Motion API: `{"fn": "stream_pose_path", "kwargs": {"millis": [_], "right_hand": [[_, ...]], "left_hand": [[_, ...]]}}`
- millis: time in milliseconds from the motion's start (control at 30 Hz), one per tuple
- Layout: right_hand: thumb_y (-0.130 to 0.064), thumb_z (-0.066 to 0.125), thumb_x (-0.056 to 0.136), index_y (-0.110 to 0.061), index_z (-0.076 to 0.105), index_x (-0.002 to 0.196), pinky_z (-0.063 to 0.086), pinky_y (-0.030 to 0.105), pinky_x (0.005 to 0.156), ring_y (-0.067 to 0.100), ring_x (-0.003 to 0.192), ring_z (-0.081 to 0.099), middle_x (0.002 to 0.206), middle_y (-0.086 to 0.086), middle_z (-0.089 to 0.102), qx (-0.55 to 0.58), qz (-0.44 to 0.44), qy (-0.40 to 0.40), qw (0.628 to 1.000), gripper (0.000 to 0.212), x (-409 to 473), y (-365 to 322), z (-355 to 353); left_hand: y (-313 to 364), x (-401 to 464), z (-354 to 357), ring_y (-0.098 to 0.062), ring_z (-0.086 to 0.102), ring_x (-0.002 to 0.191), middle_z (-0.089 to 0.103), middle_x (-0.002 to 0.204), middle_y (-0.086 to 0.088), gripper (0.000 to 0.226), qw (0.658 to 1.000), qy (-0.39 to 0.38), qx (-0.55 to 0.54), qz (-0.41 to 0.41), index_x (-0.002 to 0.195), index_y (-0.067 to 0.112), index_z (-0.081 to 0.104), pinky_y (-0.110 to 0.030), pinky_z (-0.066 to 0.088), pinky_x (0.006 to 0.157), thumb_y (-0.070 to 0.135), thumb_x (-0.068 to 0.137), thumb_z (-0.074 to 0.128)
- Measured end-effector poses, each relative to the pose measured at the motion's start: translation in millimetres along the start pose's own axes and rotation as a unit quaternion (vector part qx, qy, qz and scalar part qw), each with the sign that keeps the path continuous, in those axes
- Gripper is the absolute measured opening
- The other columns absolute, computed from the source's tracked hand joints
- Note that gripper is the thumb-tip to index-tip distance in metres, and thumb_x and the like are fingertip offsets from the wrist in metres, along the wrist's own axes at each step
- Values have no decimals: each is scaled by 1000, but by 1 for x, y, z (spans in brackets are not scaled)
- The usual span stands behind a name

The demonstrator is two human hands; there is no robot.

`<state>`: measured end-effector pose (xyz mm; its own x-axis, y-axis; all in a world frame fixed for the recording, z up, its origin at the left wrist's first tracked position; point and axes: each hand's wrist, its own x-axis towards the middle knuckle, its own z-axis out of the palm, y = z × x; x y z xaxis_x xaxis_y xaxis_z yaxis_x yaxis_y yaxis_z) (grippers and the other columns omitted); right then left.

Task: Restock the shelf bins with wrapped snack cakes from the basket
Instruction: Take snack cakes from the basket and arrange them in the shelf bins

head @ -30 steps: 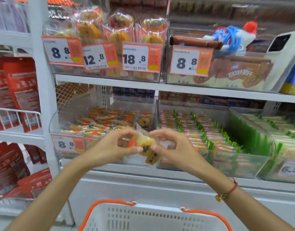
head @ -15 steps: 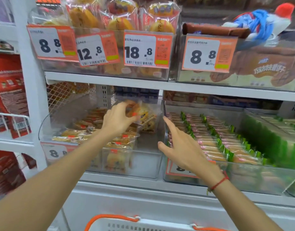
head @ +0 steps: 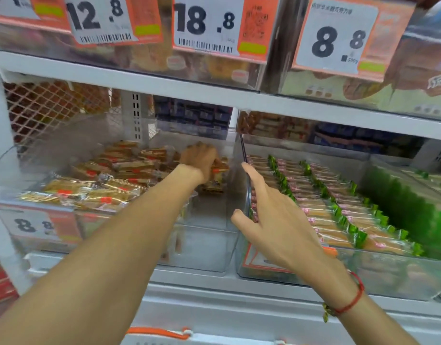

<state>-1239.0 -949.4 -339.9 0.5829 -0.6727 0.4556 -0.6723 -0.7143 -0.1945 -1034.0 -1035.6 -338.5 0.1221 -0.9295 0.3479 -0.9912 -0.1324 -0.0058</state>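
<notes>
A wrapped snack cake (head: 218,170) sits deep inside the clear left bin (head: 209,245), gripped by the left hand (head: 200,159); the right hand (head: 274,220), fingers spread and holding nothing, rests at the neighbouring bin's (head: 388,272) edge.

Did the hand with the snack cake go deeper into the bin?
Yes. The left hand carried the snack cake farther back into the clear bin, away from its front wall.

White shelf (head: 214,277) — two clear bins (head: 209,245) side by side, touching.
</notes>
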Motion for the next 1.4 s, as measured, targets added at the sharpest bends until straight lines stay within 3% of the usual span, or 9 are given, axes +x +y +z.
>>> {"fn": "stream_pose_path", "kwargs": {"millis": [167,367,533,733,867,967,1100,1267,1400], "right_hand": [[-46,43,87,-38,0,149,24,26,62,9,77,38,72,-20,29,-6,0,8,1000,76,-1,0,0],[-45,44,89,-36,2,150,25,28,74,10,84,37,86,-15,35,10,6,17,1000,75,-3,-3,-1],[-45,44,90,-34,5,151,26,28,74,11,85,37,92,-10,40,5,15,10,1000,73,-3,-5,-3],[-48,42,93,-29,8,153,30,27,67,16,86,51,86,-9,47,0,14,33,999,71,-7,-6,-3],[-51,42,95,-23,20,152,44,30,81,19,112,54,128,0,57,-5,10,50,999,67,-15,-11,-9],[-44,52,94,-19,43,140,46,32,87,20,112,54,126,0,57,0,-19,100,995,53,-36,-14,-15],[-30,57,89,-21,61,111,40,21,67,5,87,50,99,-9,59,42,-60,202,977,24,-79,-16,-9],[-26,60,83,-30,57,101,25,14,49,2,69,49,81,-17,49,74,33,81,993,18,-163,1,62],[-25,52,92,-31,60,114,34,12,59,4,87,58,99,-15,60,82,112,-141,980,24,-216,22,119]], "left_hand": [[4,2,-4,-25,55,104,59,114,-4,29,997,39,44,40,109,20,57,-33,41,79,21,82,70],[10,0,2,-25,57,103,62,110,-6,18,997,4,68,47,106,15,61,-32,44,84,17,88,64],[8,-10,-17,-26,56,108,59,122,-5,45,995,-96,-33,25,128,19,55,-30,42,80,23,86,69],[8,-79,-51,-22,60,106,64,119,0,37,977,57,-188,-79,124,29,57,-33,47,83,30,87,62],[17,-140,-76,-11,59,105,64,114,12,30,945,183,-250,-104,116,32,60,-33,50,86,27,86,65],[24,-183,-89,-6,61,94,66,102,15,25,930,191,-297,-104,109,33,63,-34,52,81,26,85,66],[32,-229,-77,-6,61,85,65,90,19,21,946,119,-275,-121,104,38,62,-30,50,77,33,84,65],[38,-292,-11,-11,60,108,65,110,15,27,959,23,-231,-163,113,37,61,-32,46,84,30,87,64],[42,-328,50,-10,59,109,63,112,15,24,947,-96,-238,-191,112,37,59,-29,46,86,27,90,59]]}}
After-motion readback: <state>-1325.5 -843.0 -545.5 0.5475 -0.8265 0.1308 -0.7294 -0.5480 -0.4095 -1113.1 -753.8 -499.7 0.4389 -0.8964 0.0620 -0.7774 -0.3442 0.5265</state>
